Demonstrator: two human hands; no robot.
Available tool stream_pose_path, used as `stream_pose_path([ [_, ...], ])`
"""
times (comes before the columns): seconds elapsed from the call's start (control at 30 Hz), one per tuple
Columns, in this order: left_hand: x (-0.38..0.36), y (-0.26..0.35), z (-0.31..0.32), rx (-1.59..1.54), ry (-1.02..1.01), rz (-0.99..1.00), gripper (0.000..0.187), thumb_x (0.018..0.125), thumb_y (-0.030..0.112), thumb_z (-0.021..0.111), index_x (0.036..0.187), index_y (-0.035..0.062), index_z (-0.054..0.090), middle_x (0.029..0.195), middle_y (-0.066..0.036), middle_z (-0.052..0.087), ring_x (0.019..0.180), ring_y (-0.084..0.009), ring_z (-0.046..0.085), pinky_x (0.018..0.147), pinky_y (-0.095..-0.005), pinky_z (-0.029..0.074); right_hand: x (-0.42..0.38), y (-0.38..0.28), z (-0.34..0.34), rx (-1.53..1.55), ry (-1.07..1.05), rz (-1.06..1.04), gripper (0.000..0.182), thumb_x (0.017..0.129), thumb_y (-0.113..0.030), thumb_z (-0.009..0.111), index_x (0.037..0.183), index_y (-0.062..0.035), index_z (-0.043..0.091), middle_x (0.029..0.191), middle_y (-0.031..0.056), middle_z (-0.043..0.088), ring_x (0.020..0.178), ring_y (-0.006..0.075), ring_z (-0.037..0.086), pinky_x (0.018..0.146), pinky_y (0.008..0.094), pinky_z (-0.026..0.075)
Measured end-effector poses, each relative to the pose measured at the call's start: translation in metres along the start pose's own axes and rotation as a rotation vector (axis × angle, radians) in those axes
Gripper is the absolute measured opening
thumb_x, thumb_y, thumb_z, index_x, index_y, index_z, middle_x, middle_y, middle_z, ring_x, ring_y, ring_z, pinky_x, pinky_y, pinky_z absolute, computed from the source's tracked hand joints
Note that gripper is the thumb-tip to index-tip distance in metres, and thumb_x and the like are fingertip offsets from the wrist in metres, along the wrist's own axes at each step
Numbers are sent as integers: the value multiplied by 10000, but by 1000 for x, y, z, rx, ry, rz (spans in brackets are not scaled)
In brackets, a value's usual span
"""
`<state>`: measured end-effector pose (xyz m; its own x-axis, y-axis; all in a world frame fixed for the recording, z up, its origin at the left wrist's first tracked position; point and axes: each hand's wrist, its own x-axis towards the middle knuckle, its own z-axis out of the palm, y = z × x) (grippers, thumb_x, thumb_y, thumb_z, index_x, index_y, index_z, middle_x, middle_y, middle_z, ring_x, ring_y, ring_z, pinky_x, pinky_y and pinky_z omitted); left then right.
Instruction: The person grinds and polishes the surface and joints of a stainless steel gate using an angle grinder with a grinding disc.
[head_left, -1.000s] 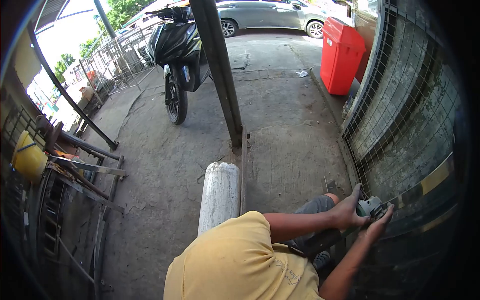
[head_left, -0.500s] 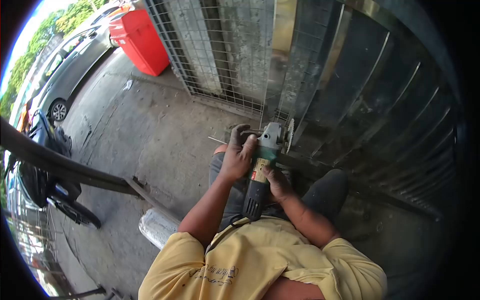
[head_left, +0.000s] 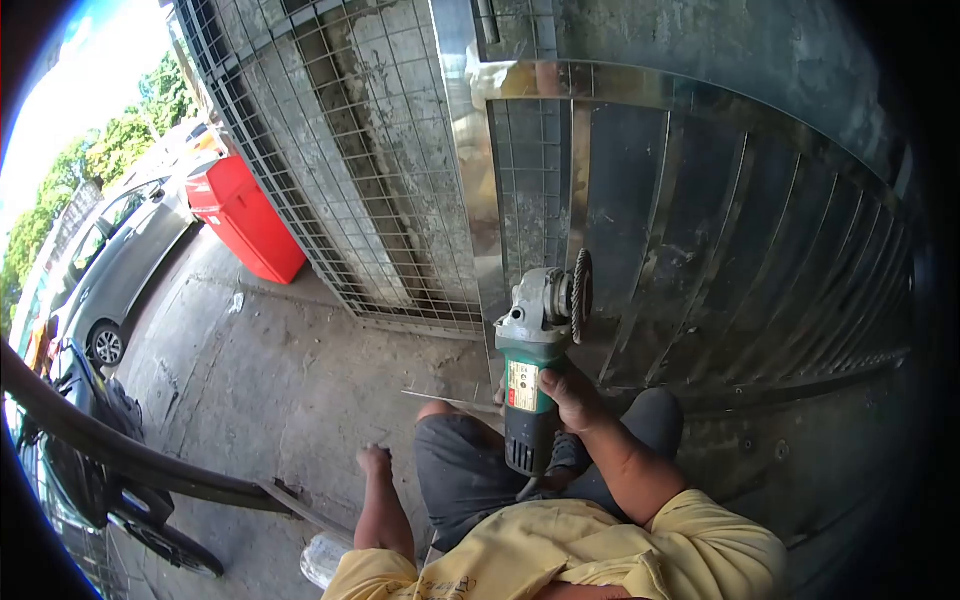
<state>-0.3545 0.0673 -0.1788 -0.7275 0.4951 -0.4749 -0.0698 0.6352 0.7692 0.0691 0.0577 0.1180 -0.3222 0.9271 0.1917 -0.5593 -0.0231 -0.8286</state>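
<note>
My right hand [head_left: 572,396] is wrapped round the green and black body of an angle grinder [head_left: 522,385]. The grinder stands upright over my lap, its metal head at the top and a toothed disc [head_left: 581,297] on the right side of that head. Well to the left, my left hand [head_left: 375,459] is off the grinder and over the concrete floor beside my knee; its fingers are too small and blurred to make out. A thin rod [head_left: 450,401] lies near my left knee.
In front stand a wire mesh panel [head_left: 405,200] and a metal gate [head_left: 470,180] with upright bars. A red bin [head_left: 245,220], a grey car [head_left: 135,260] and a motorcycle [head_left: 80,440] are at the left. A dark curved bar [head_left: 150,460] crosses the lower left.
My left hand has let go of the grinder and moved down and left. The grinder is now in my right hand alone. The view has tilted up, showing more of the gate.
</note>
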Motion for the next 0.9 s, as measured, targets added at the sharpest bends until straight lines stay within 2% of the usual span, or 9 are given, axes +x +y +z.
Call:
stream_pose_path([
  [0.1, -28, -33, -10, 97, -224, -293, 291, 972, 207, 527, 1064, -60, 597, 958, -190, 708, 727, -277, 675, 566, -436, 514, 6, -20, 2, -11, 24, 51, 786, 870, -543, 728, 1378, -19, 434, 1148, 147, 625, 960, 258, 689, 827, 400, 581],
  [0.2, -34, -24, 18, 465, 27, 414, 356, 996, 239, 561, 1188, -58, 597, 1075, -199, 688, 903, -264, 674, 768, -386, 543, 23, -10, 2, -215, 159, -158, 761, 894, -512, 716, 1387, -19, 412, 1198, 141, 589, 982, 234, 670, 839, 401, 576],
  [0.33, -236, 153, 1, -285, -933, 700, 634, 957, 213, 699, 1448, -51, 397, 1252, -185, 627, 1129, -198, 600, 959, -331, 486, 47, -24, 32, -533, 253, -453, 643, 999, -361, 631, 1443, -6, 330, 1313, 108, 489, 1192, 216, 497, 1034, 371, 413],
  [0.4, -325, 215, -10, -221, -1154, 989, 774, 892, 210, 773, 1475, -32, 325, 1286, -176, 603, 1148, -197, 589, 964, -351, 485, 59, -22, 53, -590, 311, -539, 629, 1009, -358, 612, 1444, -4, 327, 1336, 121, 471, 1233, 229, 471, 1059, 370, 383],
  [0.5, -352, 250, 1, 97, -830, 1176, 837, 820, 207, 829, 1453, -10, 326, 1196, -136, 634, 1086, -182, 606, 932, -348, 493, 63, -45, 67, -607, 270, -540, 639, 1010, -372, 603, 1445, 2, 322, 1362, 141, 458, 1288, 247, 441, 1085, 368, 351],
  [0.6, -328, 247, -4, -119, -1437, 699, 618, 765, 221, 822, 1262, -12, 537, 1079, -112, 661, 1020, -208, 628, 902, -358, 496, 70, -59, 47, -297, -27, -323, 814, 900, -422, 741, 1459, -12, 314, 1372, 163, 474, 1259, 267, 514, 1027, 408, 445],
  [0.67, -329, 246, -2, -162, -1740, 632, 568, 734, 186, 800, 1218, -10, 579, 1011, -98, 676, 957, -207, 645, 882, -353, 506, 74, -67, 39, 10, -255, -81, 955, 794, -419, 839, 1470, -21, 295, 1346, 159, 507, 1165, 273, 591, 932, 448, 526],
  [0.77, -345, 245, 4, -170, -1751, 491, 603, 747, 208, 827, 1237, -10, 551, 986, -90, 667, 960, -200, 640, 875, -334, 511, 70, -79, 59, 11, -156, -122, 1045, 711, -383, 917, 1475, -51, 285, 1307, 135, 526, 1138, 249, 601, 900, 425, 552],
  [0.9, -370, 256, 12, -325, -1165, 787, 765, 782, 310, 876, 1320, 18, 416, 1111, -81, 637, 1015, -152, 600, 917, -328, 501, 86, -77, 49, -278, 33, -341, 1022, 721, -358, 919, 1466, -63, 285, 1287, 122, 520, 1160, 221, 563, 946, 373, 511],
])
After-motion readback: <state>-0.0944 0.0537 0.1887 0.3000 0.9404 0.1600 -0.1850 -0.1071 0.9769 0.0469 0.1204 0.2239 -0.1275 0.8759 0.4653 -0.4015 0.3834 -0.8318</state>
